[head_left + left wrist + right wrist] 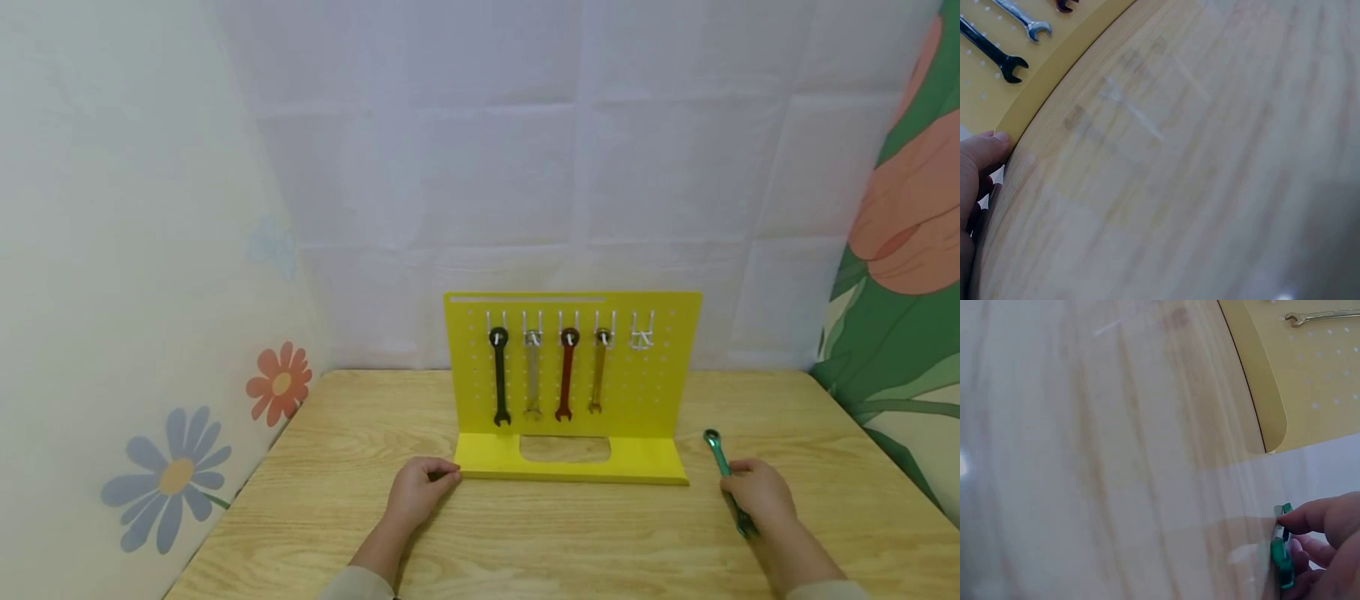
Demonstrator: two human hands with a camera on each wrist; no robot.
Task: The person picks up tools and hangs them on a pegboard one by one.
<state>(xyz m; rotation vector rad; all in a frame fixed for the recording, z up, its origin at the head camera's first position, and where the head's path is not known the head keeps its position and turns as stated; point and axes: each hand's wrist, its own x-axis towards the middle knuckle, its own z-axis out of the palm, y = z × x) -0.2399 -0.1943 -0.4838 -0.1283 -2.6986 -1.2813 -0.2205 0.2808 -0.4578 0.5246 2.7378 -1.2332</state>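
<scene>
My right hand (761, 496) pinches a green combination wrench (718, 456) between thumb and fingers, right of the yellow pegboard stand (637, 400). The wrench's ring end points away from me, its open end toward me. In the right wrist view the green wrench (1282, 562) shows nearly end-on. At the stand's front left corner, my left hand (420, 492) pinches the base edge with thumb and finger. On the board's hooks hang a black wrench (501, 383), a silver wrench (533, 383), a dark red wrench (566, 383) and a gold wrench (599, 379), ring ends up.
The rightmost white hook (642, 337) on the board carries no wrench. The stand's base has a rounded cutout. Under everything lies a wood-grain tabletop (570, 542). A white cloth (525, 183) hangs behind, with flower-patterned walls (176, 477) at the sides.
</scene>
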